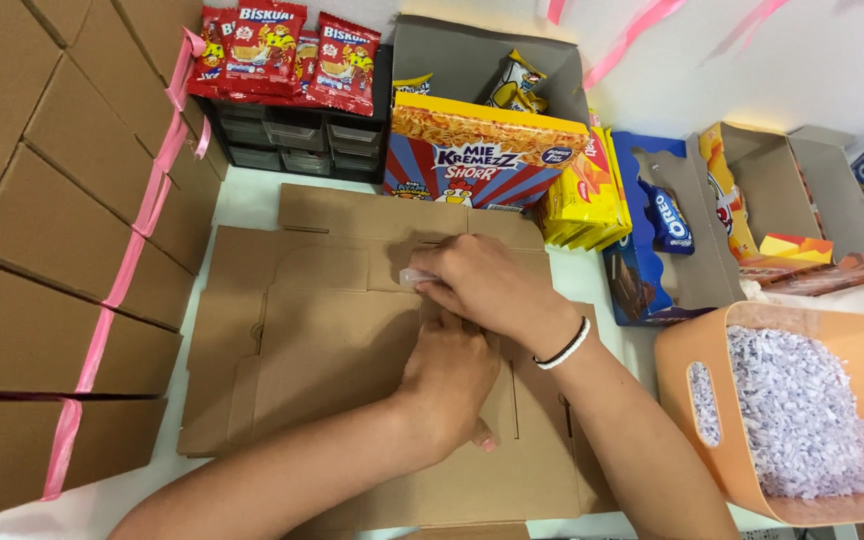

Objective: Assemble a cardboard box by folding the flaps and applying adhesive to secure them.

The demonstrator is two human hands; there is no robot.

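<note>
A person's left hand point(449, 380) is pressing flat on an unfolded cardboard box point(332, 350), while the right hand point(487, 285) is pinching a small clear piece point(414, 278) against it.

stack of closed cardboard boxes point(52, 200) tied with pink ribbon point(117, 290), far left. small black drawer unit point(292, 135) at the back, red snack packets point(277, 50) on top. open grey carton point(482, 60) holding yellow sachets point(514, 85). blue biscuit box point(652, 250), orange-yellow open box point(772, 190). orange bin point(682, 390) of white shredded paper point(802, 410), near right. white bench point(252, 200) underneath.
</note>
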